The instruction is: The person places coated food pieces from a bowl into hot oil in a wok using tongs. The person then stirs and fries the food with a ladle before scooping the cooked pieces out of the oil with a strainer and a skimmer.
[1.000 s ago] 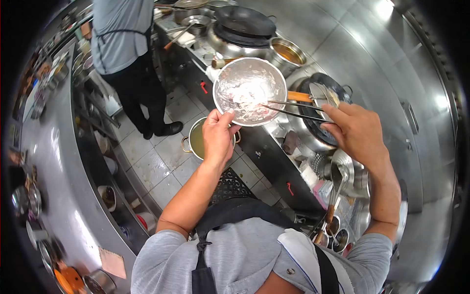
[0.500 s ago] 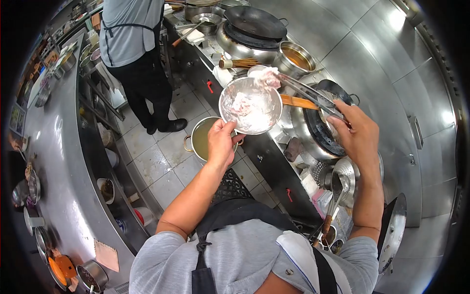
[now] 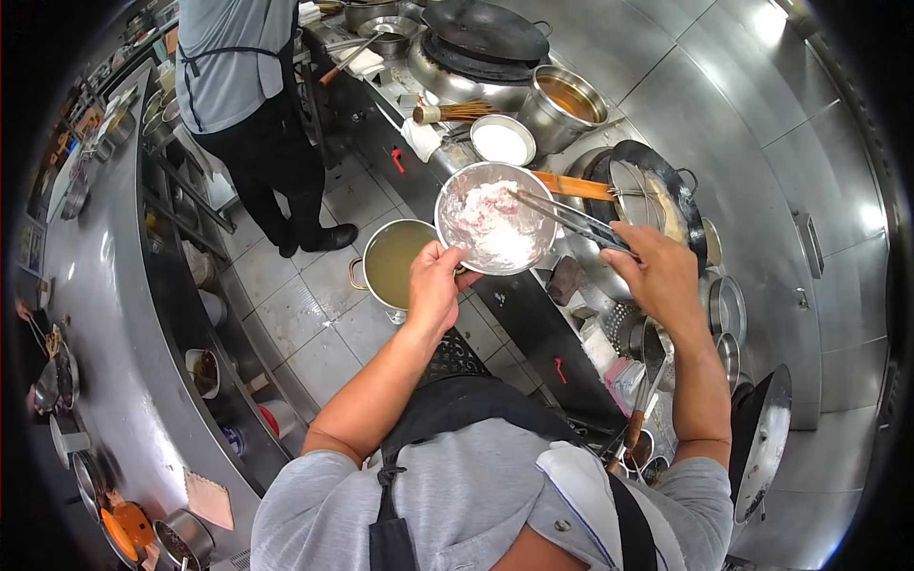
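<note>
My left hand (image 3: 434, 287) grips the near rim of a round metal bowl (image 3: 546, 228), thumb on the edge. Inside the bowl lie pinkish pieces of raw-looking meat (image 3: 484, 206) coated in white powder. My right hand (image 3: 659, 278) is closed round metal tongs (image 3: 586, 225). Their tips reach into the bowl and touch the coated pieces. Just beyond the bowl, a small pan of white powder (image 3: 505, 143) rests on the stove counter. To the right, a wok (image 3: 626, 160) holds a wire strainer (image 3: 640, 195) and something pale yellow.
Below the bowl stands a pot of yellowish liquid (image 3: 398, 262). A tall pot of brown liquid (image 3: 571, 100), a bamboo brush (image 3: 452, 112) and a large wok (image 3: 486, 29) occupy the far counter. Another person (image 3: 249, 114) stands ahead on the left, beside a long steel counter (image 3: 124, 247).
The tongs have come down and left from above the bowl's right edge, bringing the clump of coated meat into the bowl. The bowl has shifted slightly right and down.
</note>
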Action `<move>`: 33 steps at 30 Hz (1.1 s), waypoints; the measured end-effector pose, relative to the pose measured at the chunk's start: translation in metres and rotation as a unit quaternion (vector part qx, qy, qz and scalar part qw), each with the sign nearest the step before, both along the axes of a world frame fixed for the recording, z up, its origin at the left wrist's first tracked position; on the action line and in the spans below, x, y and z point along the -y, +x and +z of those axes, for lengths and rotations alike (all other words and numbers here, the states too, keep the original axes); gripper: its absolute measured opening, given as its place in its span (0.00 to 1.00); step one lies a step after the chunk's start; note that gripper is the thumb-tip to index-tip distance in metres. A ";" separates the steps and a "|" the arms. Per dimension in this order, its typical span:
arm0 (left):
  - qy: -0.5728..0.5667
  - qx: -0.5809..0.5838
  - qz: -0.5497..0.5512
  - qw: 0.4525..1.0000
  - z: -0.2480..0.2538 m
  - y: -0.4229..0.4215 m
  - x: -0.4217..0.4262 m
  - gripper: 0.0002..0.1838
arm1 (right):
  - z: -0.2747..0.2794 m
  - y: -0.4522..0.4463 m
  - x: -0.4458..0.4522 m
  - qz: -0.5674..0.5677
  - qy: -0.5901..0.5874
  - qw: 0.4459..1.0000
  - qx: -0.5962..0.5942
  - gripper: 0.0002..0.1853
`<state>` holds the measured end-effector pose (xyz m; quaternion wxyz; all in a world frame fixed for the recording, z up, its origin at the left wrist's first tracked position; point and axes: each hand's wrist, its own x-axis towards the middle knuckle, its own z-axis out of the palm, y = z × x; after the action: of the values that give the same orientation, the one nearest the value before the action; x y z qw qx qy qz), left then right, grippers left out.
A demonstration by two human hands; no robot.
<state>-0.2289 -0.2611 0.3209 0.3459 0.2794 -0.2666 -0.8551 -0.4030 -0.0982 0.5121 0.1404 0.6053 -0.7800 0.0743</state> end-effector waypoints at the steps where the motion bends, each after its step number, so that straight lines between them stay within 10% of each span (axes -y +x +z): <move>1: -0.001 0.001 0.000 1.000 -0.001 -0.001 -0.001 0.06 | 0.003 0.002 0.000 -0.002 -0.018 1.000 0.001 0.19; 16: 0.005 0.004 0.023 1.000 -0.002 0.010 -0.006 0.08 | 0.022 0.014 -0.014 0.024 -0.051 0.998 0.020 0.18; 20: -0.004 0.005 0.028 1.000 -0.002 0.015 -0.008 0.07 | -0.007 0.012 -0.017 0.025 0.095 0.995 0.000 0.19; 26: -0.005 0.006 0.023 1.000 -0.006 0.022 -0.011 0.08 | 0.000 -0.002 -0.023 0.023 0.046 0.984 0.170 0.21; 33: -0.007 0.005 0.020 1.000 -0.002 0.028 -0.014 0.08 | -0.001 0.016 -0.011 -0.021 -0.001 1.000 0.006 0.22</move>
<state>-0.2010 -0.2473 0.3191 0.3636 0.2866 -0.2686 -0.8447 -0.3867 -0.0877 0.5109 0.1380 0.5880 -0.7934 0.0755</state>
